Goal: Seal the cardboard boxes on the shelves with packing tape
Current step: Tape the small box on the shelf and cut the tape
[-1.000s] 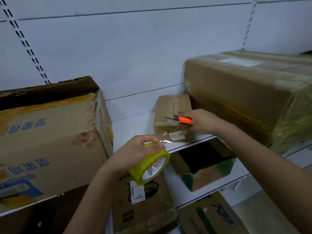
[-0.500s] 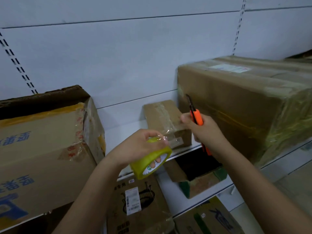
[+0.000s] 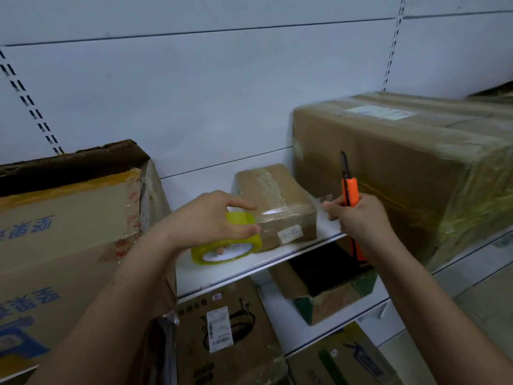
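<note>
Left hand (image 3: 205, 220) grips yellow-cored roll of clear packing tape (image 3: 226, 247), its strip stretched across small brown cardboard box (image 3: 277, 204) just beyond the fingers. Right hand (image 3: 358, 215) clasps orange utility knife (image 3: 350, 195), blade up, and pinches the strip's free end beside the box. Step: wrapping a band. Next, likely: press end down, cut at roll.

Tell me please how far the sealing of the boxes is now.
Done: the large brown cardboard box on the right already looks wrapped in tape. In hand: the left hand holds the yellow tape roll against the small brown cardboard box; the right hand grips the orange utility knife. Left: the open-topped box below.
</note>
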The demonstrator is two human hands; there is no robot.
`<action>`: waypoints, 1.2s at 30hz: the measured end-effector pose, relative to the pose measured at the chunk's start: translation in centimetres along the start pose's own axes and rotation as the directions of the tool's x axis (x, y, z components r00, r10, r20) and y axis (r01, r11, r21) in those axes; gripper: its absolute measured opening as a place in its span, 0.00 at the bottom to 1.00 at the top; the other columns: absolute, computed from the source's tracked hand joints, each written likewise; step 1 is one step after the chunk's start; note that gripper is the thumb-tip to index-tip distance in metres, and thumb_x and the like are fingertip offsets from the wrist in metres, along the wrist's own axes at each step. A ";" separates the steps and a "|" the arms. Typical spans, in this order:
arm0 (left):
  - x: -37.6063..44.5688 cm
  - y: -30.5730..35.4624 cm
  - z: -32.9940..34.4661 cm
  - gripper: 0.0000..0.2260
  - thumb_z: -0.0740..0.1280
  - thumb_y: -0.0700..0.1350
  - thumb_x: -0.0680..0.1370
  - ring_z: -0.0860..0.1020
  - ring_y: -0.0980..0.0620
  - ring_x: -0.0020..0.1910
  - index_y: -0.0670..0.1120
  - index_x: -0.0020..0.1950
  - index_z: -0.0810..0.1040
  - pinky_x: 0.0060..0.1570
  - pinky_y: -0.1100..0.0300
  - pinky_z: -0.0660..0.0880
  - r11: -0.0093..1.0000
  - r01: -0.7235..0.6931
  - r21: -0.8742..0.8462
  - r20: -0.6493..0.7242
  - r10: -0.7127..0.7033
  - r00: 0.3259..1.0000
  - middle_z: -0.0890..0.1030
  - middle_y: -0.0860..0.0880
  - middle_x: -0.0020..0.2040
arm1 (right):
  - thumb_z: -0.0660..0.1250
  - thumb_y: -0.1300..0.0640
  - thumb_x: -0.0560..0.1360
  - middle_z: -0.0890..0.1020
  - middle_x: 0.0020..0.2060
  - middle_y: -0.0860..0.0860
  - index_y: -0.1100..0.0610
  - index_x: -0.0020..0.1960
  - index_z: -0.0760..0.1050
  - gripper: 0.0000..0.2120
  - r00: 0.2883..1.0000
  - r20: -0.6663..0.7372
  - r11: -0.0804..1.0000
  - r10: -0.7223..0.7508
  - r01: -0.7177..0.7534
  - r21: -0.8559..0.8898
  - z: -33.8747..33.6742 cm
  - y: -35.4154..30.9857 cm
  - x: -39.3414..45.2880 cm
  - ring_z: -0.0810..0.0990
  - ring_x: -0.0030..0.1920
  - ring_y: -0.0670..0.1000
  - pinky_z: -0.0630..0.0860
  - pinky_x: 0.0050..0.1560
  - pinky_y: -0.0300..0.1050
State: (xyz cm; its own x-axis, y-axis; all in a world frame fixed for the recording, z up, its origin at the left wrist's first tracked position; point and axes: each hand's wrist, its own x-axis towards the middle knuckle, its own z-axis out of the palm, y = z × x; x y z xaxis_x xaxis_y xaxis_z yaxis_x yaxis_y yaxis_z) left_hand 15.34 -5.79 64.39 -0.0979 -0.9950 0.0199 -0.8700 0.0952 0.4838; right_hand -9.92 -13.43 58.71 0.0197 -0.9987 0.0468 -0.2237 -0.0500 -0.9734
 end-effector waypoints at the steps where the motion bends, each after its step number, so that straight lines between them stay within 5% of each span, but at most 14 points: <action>1: -0.2 -0.4 -0.2 0.19 0.72 0.62 0.72 0.78 0.67 0.33 0.59 0.61 0.81 0.34 0.73 0.69 0.996 0.013 0.089 -0.035 -0.010 0.999 0.78 0.62 0.44 | 0.73 0.56 0.74 0.83 0.35 0.53 0.58 0.39 0.79 0.07 0.999 -0.033 0.999 -0.012 0.011 -0.037 -0.2 0.4 0.3 0.77 0.34 0.50 0.75 0.40 0.48; 4: 0.0 -0.8 0.3 0.20 0.69 0.69 0.70 0.81 0.59 0.36 0.57 0.52 0.83 0.36 0.61 0.76 0.958 0.133 0.256 -0.139 -0.099 0.985 0.81 0.59 0.42 | 0.73 0.54 0.74 0.83 0.35 0.52 0.57 0.38 0.80 0.09 0.994 -0.097 0.993 -0.055 0.044 -0.111 -0.2 1.1 0.7 0.79 0.37 0.51 0.74 0.41 0.47; 9: 1.0 -1.2 1.9 0.25 0.66 0.73 0.70 0.79 0.55 0.38 0.55 0.53 0.82 0.35 0.60 0.74 0.859 0.292 0.421 -0.263 -0.193 0.945 0.78 0.56 0.36 | 0.72 0.53 0.75 0.83 0.37 0.51 0.58 0.41 0.80 0.09 0.990 -0.115 0.977 -0.082 0.057 -0.207 0.2 1.5 1.3 0.79 0.39 0.48 0.68 0.35 0.40; 13: 2.7 -1.9 2.7 0.24 0.67 0.72 0.70 0.81 0.52 0.38 0.52 0.49 0.83 0.42 0.57 0.78 0.849 0.329 0.413 -0.240 -0.247 0.939 0.81 0.53 0.38 | 0.71 0.53 0.75 0.83 0.38 0.53 0.58 0.41 0.81 0.09 0.995 -0.096 0.976 -0.038 0.017 -0.217 0.6 1.8 2.3 0.81 0.42 0.52 0.72 0.38 0.43; 19: 5.1 -3.0 3.4 0.25 0.67 0.71 0.71 0.77 0.54 0.38 0.49 0.46 0.84 0.31 0.61 0.66 0.833 0.337 0.439 -0.162 -0.296 0.941 0.81 0.52 0.37 | 0.72 0.56 0.74 0.83 0.42 0.58 0.60 0.44 0.81 0.07 0.995 -0.042 0.978 0.087 -0.093 -0.189 0.7 2.1 4.3 0.78 0.38 0.53 0.76 0.41 0.49; 24: 6.2 -3.3 3.2 0.27 0.67 0.71 0.71 0.79 0.51 0.47 0.50 0.55 0.83 0.40 0.58 0.74 0.851 0.310 0.423 -0.061 -0.315 0.947 0.82 0.51 0.46 | 0.70 0.57 0.76 0.82 0.40 0.55 0.64 0.50 0.80 0.09 0.971 0.038 0.954 0.237 -0.225 -0.199 1.0 2.4 5.7 0.76 0.35 0.51 0.73 0.35 0.44; 26: 6.1 -3.4 3.2 0.31 0.67 0.69 0.72 0.77 0.49 0.59 0.54 0.69 0.76 0.52 0.54 0.76 0.865 0.272 0.423 -0.044 -0.279 0.959 0.80 0.51 0.59 | 0.68 0.56 0.78 0.80 0.39 0.55 0.64 0.51 0.80 0.10 0.957 0.107 0.952 0.271 -0.249 -0.179 0.9 2.7 5.6 0.74 0.34 0.50 0.72 0.33 0.43; 28: 5.9 -3.2 3.3 0.34 0.66 0.67 0.75 0.76 0.49 0.60 0.60 0.79 0.61 0.51 0.54 0.75 0.874 0.188 0.449 -0.026 -0.198 0.980 0.80 0.50 0.55 | 0.67 0.53 0.79 0.80 0.39 0.55 0.63 0.51 0.79 0.12 0.955 0.130 0.951 0.266 -0.238 -0.195 1.1 3.0 5.4 0.75 0.34 0.50 0.72 0.34 0.43; 31: 5.6 -2.7 3.6 0.32 0.62 0.62 0.80 0.75 0.49 0.47 0.66 0.79 0.48 0.41 0.57 0.69 0.840 0.079 0.536 0.019 -0.106 0.994 0.70 0.54 0.36 | 0.67 0.45 0.78 0.79 0.45 0.56 0.63 0.55 0.74 0.20 0.975 0.041 0.900 0.220 -0.186 -0.394 1.5 3.7 5.1 0.78 0.41 0.54 0.74 0.39 0.48; 33: 5.6 -2.6 4.1 0.31 0.59 0.61 0.81 0.74 0.49 0.46 0.69 0.78 0.44 0.44 0.56 0.71 0.829 0.062 0.556 0.035 -0.098 0.995 0.70 0.51 0.41 | 0.71 0.46 0.75 0.76 0.49 0.54 0.61 0.60 0.69 0.23 0.987 -0.047 0.863 0.153 -0.157 -0.480 1.5 4.1 4.6 0.78 0.48 0.56 0.73 0.43 0.49; 36: 5.5 -2.6 5.1 0.28 0.55 0.62 0.82 0.75 0.47 0.46 0.72 0.76 0.42 0.48 0.54 0.74 0.850 0.075 0.521 0.055 -0.122 0.991 0.69 0.47 0.52 | 0.72 0.50 0.75 0.77 0.43 0.50 0.56 0.53 0.72 0.14 0.983 -0.151 0.913 -0.108 0.038 -0.407 1.9 4.2 2.7 0.78 0.42 0.53 0.76 0.42 0.50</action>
State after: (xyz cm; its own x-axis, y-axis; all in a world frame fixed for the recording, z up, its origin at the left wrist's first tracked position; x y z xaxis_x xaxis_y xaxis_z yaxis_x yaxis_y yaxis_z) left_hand 14.62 -11.34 58.72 -0.0181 -0.9960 -0.0876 -0.9988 0.0220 -0.0436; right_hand -9.00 -16.34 54.28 -0.1041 -0.9772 0.1850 -0.6002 -0.0866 -0.7952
